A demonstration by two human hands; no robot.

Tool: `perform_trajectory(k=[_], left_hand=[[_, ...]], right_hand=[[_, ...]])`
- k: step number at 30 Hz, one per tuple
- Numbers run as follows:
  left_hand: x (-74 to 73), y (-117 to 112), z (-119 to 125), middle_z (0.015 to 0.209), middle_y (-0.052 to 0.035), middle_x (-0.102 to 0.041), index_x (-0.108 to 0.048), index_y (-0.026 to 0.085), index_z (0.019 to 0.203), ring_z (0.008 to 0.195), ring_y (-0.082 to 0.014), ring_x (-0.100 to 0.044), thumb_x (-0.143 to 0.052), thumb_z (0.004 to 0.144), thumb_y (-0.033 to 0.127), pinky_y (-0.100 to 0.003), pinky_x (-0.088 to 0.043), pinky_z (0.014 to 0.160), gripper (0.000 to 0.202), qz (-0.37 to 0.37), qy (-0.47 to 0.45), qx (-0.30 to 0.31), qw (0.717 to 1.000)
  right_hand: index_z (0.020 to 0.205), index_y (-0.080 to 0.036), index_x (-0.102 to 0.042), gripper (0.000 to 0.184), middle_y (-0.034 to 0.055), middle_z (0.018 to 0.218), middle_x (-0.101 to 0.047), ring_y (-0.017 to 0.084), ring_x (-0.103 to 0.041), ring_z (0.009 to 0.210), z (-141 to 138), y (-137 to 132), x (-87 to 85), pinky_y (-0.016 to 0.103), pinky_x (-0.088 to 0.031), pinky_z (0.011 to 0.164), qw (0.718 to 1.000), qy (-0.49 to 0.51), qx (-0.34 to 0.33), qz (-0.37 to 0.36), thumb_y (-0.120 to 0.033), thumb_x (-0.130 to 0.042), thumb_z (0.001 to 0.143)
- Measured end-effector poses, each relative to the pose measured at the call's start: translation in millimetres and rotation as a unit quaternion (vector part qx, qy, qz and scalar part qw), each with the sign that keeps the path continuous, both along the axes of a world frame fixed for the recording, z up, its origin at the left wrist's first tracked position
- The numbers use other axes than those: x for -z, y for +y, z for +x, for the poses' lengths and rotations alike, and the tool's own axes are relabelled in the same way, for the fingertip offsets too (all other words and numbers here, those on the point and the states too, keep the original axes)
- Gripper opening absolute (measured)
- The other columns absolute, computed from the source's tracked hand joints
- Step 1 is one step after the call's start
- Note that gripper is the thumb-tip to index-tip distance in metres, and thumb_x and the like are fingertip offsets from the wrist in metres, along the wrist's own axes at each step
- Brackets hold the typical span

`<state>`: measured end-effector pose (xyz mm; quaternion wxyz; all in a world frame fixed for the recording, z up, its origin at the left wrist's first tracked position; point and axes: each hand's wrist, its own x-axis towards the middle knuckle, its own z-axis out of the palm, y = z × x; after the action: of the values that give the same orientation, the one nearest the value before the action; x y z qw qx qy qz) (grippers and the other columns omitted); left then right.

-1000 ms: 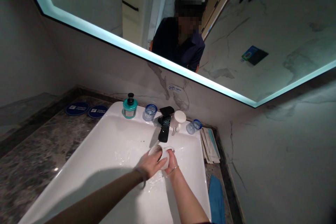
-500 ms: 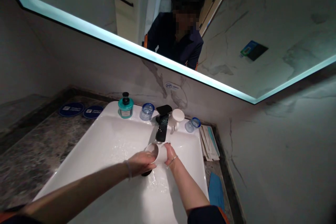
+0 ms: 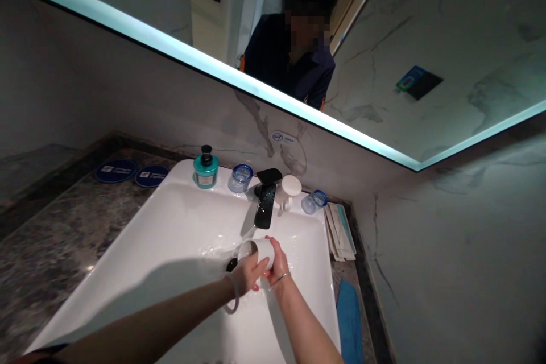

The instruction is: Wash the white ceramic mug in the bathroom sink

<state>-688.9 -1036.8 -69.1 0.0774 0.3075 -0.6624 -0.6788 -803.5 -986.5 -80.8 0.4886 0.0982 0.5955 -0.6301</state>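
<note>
Low in the white sink (image 3: 183, 227), both of my hands grip a white cup (image 3: 265, 249) tipped on its side, its mouth facing left. My left hand (image 3: 249, 274) closes on the cup's near side by the rim. The fingers of my right hand (image 3: 278, 260) wrap round its base end. Water splashes in the basin to the left of the cup, around the dark drain (image 3: 231, 264). Just above the cup hangs the spout of the black faucet (image 3: 265, 207). Whether the cup has a handle is hidden by my hands.
Along the sink's back ledge stand a teal pump bottle (image 3: 206, 172), a blue-rimmed glass (image 3: 240, 179), a white mug (image 3: 290, 189) and another glass (image 3: 313, 202). Flat packets (image 3: 340, 232) and a blue cloth (image 3: 350, 318) lie at right, round blue coasters (image 3: 115, 171) at left. A lit mirror (image 3: 362, 68) overhangs.
The cup has moved slightly down and away from the spout and is tipped further. My left hand has shifted right and lower along it. More water spreads to the left in the basin.
</note>
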Motion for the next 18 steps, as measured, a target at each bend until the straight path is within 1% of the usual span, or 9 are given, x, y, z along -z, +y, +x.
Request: perform_trajectory(k=[1,3,6,8,10,12,13,16,18], left_hand=[[-1.8,-5,7,0.126,-0.0210,-0.068,-0.060,0.015,0.133,0.108,-0.0383,-0.068,-0.051,0.090,0.046,-0.052,-0.056,0.094,0.054,-0.046,0.016,0.042,0.998],[-8.2,-27,22,0.129,-0.0194,-0.067,-0.068,0.018,0.119,0.125,-0.0432,-0.058,-0.067,0.079,0.036,-0.059,-0.038,0.114,0.045,-0.127,0.050,0.125,0.983],[-19.6,-64,31,0.134,-0.0134,-0.066,-0.072,0.023,0.108,0.138,-0.0367,-0.048,-0.076,0.073,0.026,-0.057,-0.011,0.126,0.035,-0.254,0.121,0.244,0.928],[-24.2,-72,28,0.138,-0.0118,-0.064,-0.071,0.023,0.112,0.141,-0.0311,-0.045,-0.076,0.080,0.029,-0.053,-0.005,0.128,0.033,-0.353,0.123,0.265,0.889],[-24.5,-59,24,0.136,-0.0174,-0.064,-0.069,0.017,0.120,0.137,-0.0329,-0.050,-0.067,0.091,0.033,-0.053,-0.024,0.124,0.034,-0.409,0.063,0.226,0.882],[-21.7,-37,25,0.121,-0.0224,-0.070,-0.071,0.010,0.114,0.120,-0.0383,-0.062,-0.056,0.097,0.033,-0.055,-0.048,0.105,0.033,-0.404,-0.017,0.177,0.898],[-20.1,-26,29,0.113,-0.0218,-0.073,-0.072,0.010,0.109,0.111,-0.0388,-0.066,-0.053,0.097,0.033,-0.054,-0.052,0.096,0.032,-0.392,-0.035,0.150,0.907],[-16.6,-16,49,0.096,-0.0116,-0.076,-0.074,0.018,0.098,0.092,-0.0313,-0.070,-0.054,0.096,0.037,-0.049,-0.053,0.090,0.027,-0.331,-0.019,0.027,0.943],[-15.0,-27,58,0.109,-0.0107,-0.074,-0.071,0.019,0.109,0.102,-0.0281,-0.068,-0.059,0.090,0.044,-0.043,-0.050,0.098,0.033,-0.278,0.002,-0.066,0.958]], right_hand=[[0.107,-0.018,-0.063,0.032,-0.0001,0.065,-0.067,0.016,-0.062,0.052,-6,-1,-4.3,0.024,-0.051,0.047,0.999,-0.021,-0.020,0.022,-0.043,-0.064,0.086],[0.106,-0.017,-0.064,0.034,0.0011,0.064,-0.068,0.018,-0.063,0.052,-19,-4,-14.3,0.029,-0.054,0.049,0.993,-0.080,-0.073,0.055,-0.047,-0.057,0.090],[0.109,-0.012,-0.065,0.053,0.0076,0.070,-0.072,0.023,-0.069,0.059,-30,-8,-25.7,0.036,-0.058,0.051,0.971,-0.170,-0.153,0.073,-0.058,-0.042,0.095],[0.107,-0.011,-0.065,0.057,0.0085,0.070,-0.072,0.023,-0.069,0.059,-33,-12,-27.9,0.036,-0.058,0.051,0.967,-0.177,-0.169,0.074,-0.061,-0.040,0.095],[0.102,-0.013,-0.065,0.053,0.0061,0.066,-0.070,0.021,-0.067,0.056,-33,-14,-25.9,0.034,-0.057,0.049,0.968,-0.164,-0.164,0.097,-0.060,-0.044,0.093],[0.097,-0.014,-0.064,0.050,0.0055,0.065,-0.069,0.021,-0.066,0.056,-31,-13,-22.2,0.034,-0.056,0.048,0.966,-0.175,-0.156,0.107,-0.060,-0.045,0.092],[0.096,-0.014,-0.063,0.050,0.0061,0.066,-0.069,0.022,-0.067,0.058,-30,-12,-20.4,0.034,-0.057,0.048,0.965,-0.189,-0.151,0.099,-0.060,-0.044,0.092],[0.100,-0.013,-0.063,0.055,0.0073,0.067,-0.069,0.022,-0.067,0.058,-28,-5,-19.3,0.033,-0.055,0.046,0.962,-0.214,-0.146,0.081,-0.062,-0.039,0.093],[0.102,-0.012,-0.063,0.059,0.0073,0.065,-0.068,0.022,-0.065,0.054,-27,-1,-22.6,0.031,-0.052,0.041,0.962,-0.206,-0.152,0.094,-0.064,-0.037,0.093]])
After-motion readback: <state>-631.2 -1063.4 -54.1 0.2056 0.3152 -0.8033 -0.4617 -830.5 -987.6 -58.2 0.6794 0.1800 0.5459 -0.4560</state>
